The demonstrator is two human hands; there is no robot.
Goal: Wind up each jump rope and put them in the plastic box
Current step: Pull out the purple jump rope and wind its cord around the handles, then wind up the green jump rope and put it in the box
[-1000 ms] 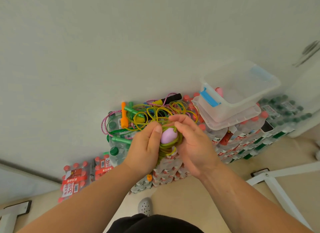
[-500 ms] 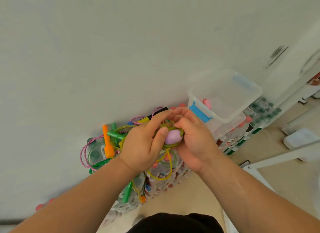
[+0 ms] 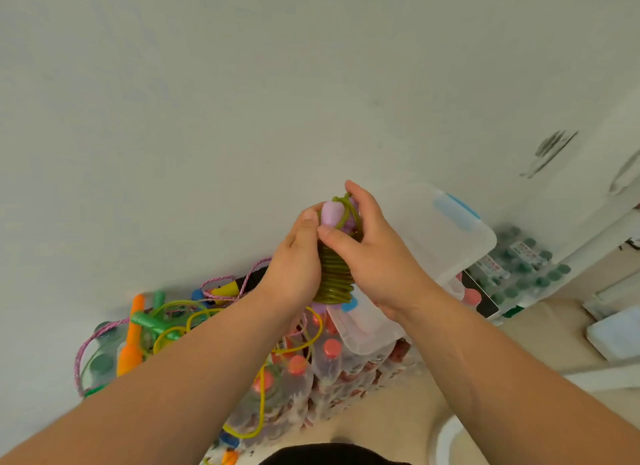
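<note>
Head camera is showing both hands holding the olive-green rubbery jump rope [image 3: 335, 272], wound round its lilac plastic handles [image 3: 330, 212], long axis pointing away from the person. Her or his left hand [image 3: 294, 267] is curling round the coil's side, while the right hand [image 3: 377, 256] is pinching its far end. Just beyond the right hand, the nearer one, the clear plastic box with blue latch [image 3: 450, 236] is sitting.
</note>
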